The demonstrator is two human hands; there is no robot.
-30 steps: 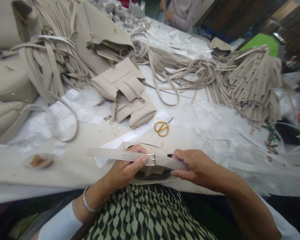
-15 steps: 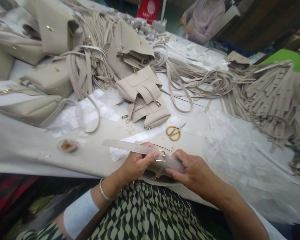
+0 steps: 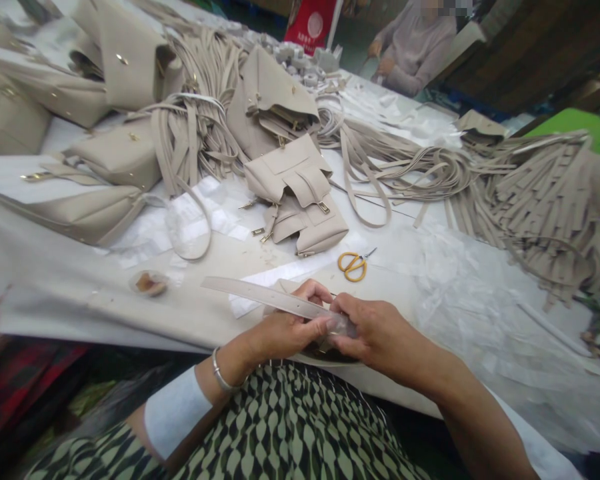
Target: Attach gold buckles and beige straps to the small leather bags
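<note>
A beige leather strap (image 3: 250, 294) with punched holes runs from the left into both my hands at the table's near edge. My left hand (image 3: 290, 327) is closed on it from below, thumb on top. Closed over the strap's right end, my right hand (image 3: 375, 330) hides the gold buckle. Under both hands lies a beige bag piece (image 3: 325, 350), mostly hidden. A silver bangle (image 3: 219, 373) sits on my left wrist.
Orange-handled scissors (image 3: 353, 265) lie just beyond my hands. Beige bags (image 3: 300, 200) and piles of straps (image 3: 540, 200) cover the white table (image 3: 455, 280). A small dish (image 3: 150, 283) sits at left. Another person (image 3: 410, 47) sits at the far end.
My hands have come closer together on the strap, and my right hand now covers the gold buckle. The view has tilted up and to the left.
</note>
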